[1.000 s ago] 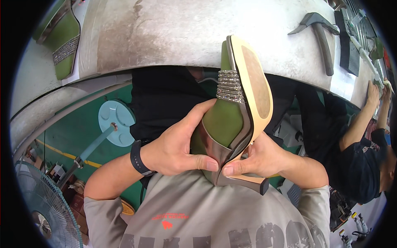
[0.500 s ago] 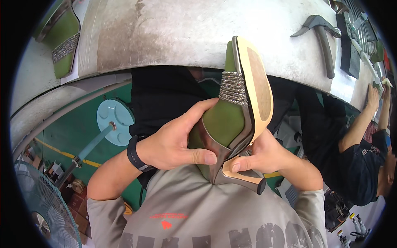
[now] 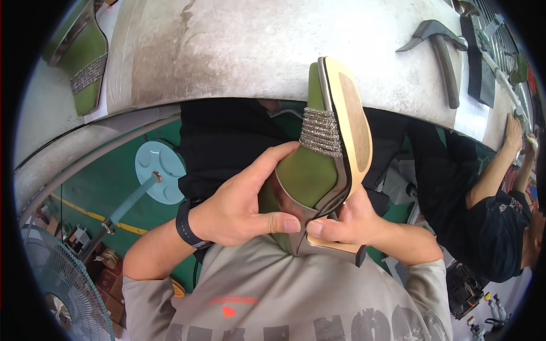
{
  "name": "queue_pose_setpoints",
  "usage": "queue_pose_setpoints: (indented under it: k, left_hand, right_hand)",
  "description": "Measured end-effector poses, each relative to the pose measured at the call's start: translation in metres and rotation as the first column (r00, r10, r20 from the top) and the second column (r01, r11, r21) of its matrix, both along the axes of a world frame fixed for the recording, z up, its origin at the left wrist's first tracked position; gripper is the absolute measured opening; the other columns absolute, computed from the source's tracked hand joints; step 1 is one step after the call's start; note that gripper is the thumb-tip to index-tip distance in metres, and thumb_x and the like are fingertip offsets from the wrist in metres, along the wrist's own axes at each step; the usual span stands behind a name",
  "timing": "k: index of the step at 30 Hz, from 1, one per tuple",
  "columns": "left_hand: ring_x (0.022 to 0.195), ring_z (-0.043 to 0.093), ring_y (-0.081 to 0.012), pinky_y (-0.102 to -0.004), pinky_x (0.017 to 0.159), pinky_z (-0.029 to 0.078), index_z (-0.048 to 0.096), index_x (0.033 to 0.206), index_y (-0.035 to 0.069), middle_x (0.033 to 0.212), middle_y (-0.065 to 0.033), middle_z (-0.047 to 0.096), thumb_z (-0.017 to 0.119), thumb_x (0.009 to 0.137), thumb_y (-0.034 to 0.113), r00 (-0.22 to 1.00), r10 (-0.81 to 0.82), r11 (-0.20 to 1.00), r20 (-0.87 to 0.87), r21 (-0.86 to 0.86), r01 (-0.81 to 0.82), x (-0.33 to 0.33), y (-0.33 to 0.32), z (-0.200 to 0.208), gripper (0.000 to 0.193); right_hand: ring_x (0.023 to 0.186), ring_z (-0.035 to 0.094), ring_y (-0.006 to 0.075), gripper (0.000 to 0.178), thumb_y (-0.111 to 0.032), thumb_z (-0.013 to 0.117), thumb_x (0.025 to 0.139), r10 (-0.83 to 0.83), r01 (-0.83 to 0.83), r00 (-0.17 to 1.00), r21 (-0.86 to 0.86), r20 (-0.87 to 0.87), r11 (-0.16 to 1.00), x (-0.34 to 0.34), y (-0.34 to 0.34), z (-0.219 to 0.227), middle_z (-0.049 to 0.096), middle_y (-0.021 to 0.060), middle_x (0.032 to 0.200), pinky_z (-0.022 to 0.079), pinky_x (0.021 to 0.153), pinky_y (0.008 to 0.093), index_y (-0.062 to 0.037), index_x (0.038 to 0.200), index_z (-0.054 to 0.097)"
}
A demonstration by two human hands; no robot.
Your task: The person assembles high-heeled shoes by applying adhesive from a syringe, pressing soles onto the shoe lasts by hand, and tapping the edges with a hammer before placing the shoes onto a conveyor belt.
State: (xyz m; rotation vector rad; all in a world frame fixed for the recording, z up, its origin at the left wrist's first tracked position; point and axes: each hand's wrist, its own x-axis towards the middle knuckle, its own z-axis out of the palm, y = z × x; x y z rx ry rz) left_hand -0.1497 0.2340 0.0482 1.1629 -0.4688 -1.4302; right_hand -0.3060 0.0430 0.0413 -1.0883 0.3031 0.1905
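Observation:
A high-heeled sandal [image 3: 346, 162] is held on its side between my hands, toe toward the bench. It sits on a green shoe last [image 3: 307, 176], with a sparkling rhinestone strap [image 3: 320, 132] across the front and a beige sole facing right. My left hand [image 3: 244, 196] wraps the back part from the left, thumb flat on the metallic grey heel counter. From the right, my right hand [image 3: 361, 219] grips the sandal where the heel [image 3: 335, 249] meets the sole. Its thumb presses at the top of the heel, and its other fingers are mostly hidden behind the shoe.
Ahead is a pale, stained workbench [image 3: 239, 51]. On it lie a hammer [image 3: 441, 51], a dark block [image 3: 476, 68] and another green lasted sandal [image 3: 85, 62] at far left. A co-worker's arm [image 3: 495, 165] reaches in at right. A fan [image 3: 62, 284] and blue stool [image 3: 159, 170] stand left.
My right thumb has slid left, up to the top of the heel near my left thumb. The sandal sits slightly lower in view, toward my body.

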Motion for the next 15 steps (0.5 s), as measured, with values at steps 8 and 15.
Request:
queue_pose_setpoints:
  k: [8, 15]
  left_hand:
    - [0.144, 0.047, -0.024, -0.0378, 0.121, 0.037, 0.025, 0.164, -0.003, 0.156, -0.0164, 0.048, 0.09, 0.089, 0.03, 1.0, 0.002, 1.0, 0.014, 0.028, -0.003, 0.002, 0.001, -0.001, 0.104]
    - [0.142, 0.048, -0.0231, -0.0373, 0.119, 0.039, 0.026, 0.164, -0.003, 0.154, -0.0157, 0.05, 0.09, 0.089, 0.029, 0.999, -0.002, 1.0, 0.045, 0.021, 0.001, 0.001, -0.001, 0.0, 0.104]
  right_hand:
    - [0.101, 0.07, 0.0149, 0.058, -0.022, 0.088, 0.085, 0.094, -0.094, 0.996, -0.177, -0.006, 0.98, -0.002, -0.011, -0.001, 0.074, 0.0105, 0.116, 0.058, 0.091, 0.0333, 0.0037, 0.131, 0.064]
    - [0.1, 0.071, 0.0128, 0.047, -0.017, 0.089, 0.09, 0.036, -0.036, 0.999, 0.008, -0.016, 0.999, -0.007, -0.022, -0.005, 0.077, 0.0106, 0.114, 0.059, 0.089, 0.0332, 0.0042, 0.126, 0.068]
